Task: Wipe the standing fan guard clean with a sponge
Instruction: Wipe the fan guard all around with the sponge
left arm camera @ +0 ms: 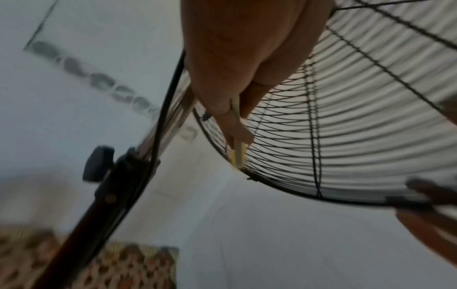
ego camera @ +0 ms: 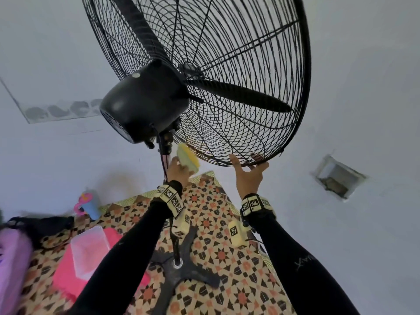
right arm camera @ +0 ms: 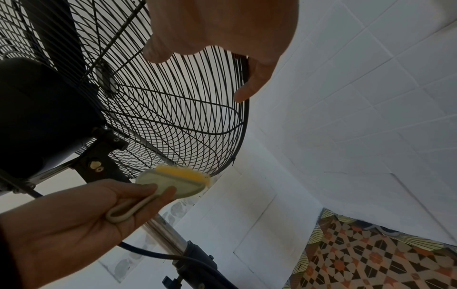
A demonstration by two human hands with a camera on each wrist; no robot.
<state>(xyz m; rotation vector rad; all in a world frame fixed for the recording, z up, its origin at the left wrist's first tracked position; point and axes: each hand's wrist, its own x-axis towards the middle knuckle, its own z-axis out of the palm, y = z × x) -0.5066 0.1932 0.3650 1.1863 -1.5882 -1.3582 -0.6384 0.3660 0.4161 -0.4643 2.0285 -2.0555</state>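
The black wire fan guard (ego camera: 238,64) fills the top of the head view, tilted over me. My left hand (ego camera: 179,167) grips a yellow sponge (ego camera: 188,159) with a pale backing and presses its yellow face against the guard's lower edge, just right of the pole. In the right wrist view the sponge (right arm camera: 173,179) sits under the wires, with the left hand's fingers (right arm camera: 160,192) on its backing and loop. My right hand (ego camera: 248,167) holds the guard's bottom rim, fingers over the rim (left arm camera: 425,199) and thumb below. The blades inside stand still.
The black motor housing (ego camera: 141,103) and the chrome pole (ego camera: 167,155) stand just left of the sponge, with a power cord (right arm camera: 153,252) along the pole. Below lie the fan's cross base (ego camera: 181,269), a patterned mat (ego camera: 227,235), a pink box (ego camera: 86,253) and a child's bottle (ego camera: 89,203).
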